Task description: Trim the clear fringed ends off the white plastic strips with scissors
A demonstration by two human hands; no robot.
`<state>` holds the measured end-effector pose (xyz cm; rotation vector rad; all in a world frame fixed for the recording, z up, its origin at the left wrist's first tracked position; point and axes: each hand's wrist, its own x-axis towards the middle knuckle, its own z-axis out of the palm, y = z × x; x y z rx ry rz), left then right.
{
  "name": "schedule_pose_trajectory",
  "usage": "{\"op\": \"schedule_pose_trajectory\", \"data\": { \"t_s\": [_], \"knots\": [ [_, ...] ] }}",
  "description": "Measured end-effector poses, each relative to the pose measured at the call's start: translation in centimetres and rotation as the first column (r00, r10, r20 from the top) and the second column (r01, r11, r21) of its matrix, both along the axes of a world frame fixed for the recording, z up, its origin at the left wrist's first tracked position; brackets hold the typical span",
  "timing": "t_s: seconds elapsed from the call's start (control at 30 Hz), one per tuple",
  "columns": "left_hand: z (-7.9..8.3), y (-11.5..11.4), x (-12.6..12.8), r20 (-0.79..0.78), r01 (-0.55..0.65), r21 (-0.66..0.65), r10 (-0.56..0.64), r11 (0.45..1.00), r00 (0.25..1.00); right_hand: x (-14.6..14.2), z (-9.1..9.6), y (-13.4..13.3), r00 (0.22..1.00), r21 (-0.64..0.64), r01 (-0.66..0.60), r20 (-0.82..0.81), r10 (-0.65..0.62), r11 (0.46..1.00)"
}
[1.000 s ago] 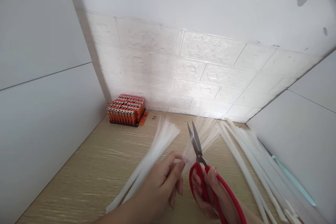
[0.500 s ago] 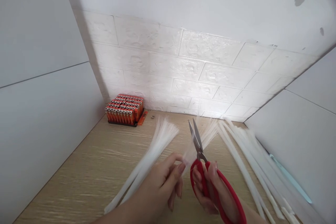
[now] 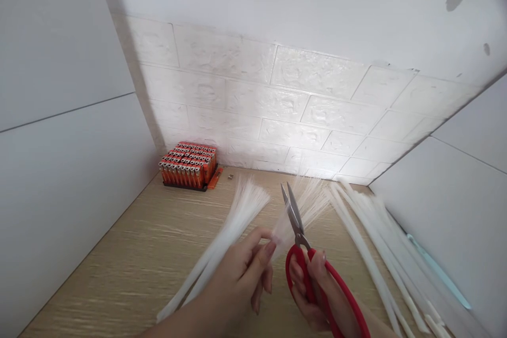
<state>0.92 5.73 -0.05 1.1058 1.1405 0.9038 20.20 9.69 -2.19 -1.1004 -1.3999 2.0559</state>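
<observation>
Left hand (image 3: 243, 269): thumb and index fingertip are pressed together on a tuft of fine translucent filaments (image 3: 282, 235); the remaining fingers curl loosely below. From this pinch the filaments spread away from the wearer in a loose fan, pale and partly see-through, toward the back of the work surface. Right hand (image 3: 312, 290): fingers and thumb are closed through the loops of red-handled scissors (image 3: 300, 237), whose metal blades point up and away, slightly parted in a narrow V. The blades overlap the filaments in this view; whether any strand lies between the edges cannot be told.

To the left of the tuft, a white filament bundle (image 3: 229, 227) lies on the wood-grain tabletop (image 3: 130, 253), splayed at its far end and divided into two strips toward the near end, partly behind the left forearm. To the right, several long white strips (image 3: 368, 248) lie side by side, slanting toward the wearer; beyond them, a slender light-blue tool (image 3: 439, 272) rests near the right-hand white panel (image 3: 459, 190). At the back left, orange lighters (image 3: 188, 163) with metal tops stand in rows on a black base, close to the brick-patterned wall (image 3: 237, 100). Just beside them is a small metallic piece (image 3: 230, 176).
</observation>
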Motion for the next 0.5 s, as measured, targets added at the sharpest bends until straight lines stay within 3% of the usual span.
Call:
{"op": "schedule_pose_trajectory", "data": {
  "t_s": [0.37,0.5],
  "knots": [
    [0.0,0.1,-0.2,0.005,-0.009,-0.004,0.009,1.0,1.0,0.0,0.2,-0.2,0.999,0.026,0.034,-0.015,-0.034,0.999],
    [0.3,1.0,-1.1,-0.036,-0.087,0.041,0.089,0.995,0.995,0.2,0.6,0.2,0.998,0.048,0.057,-0.017,-0.056,0.997]
  ]
}}
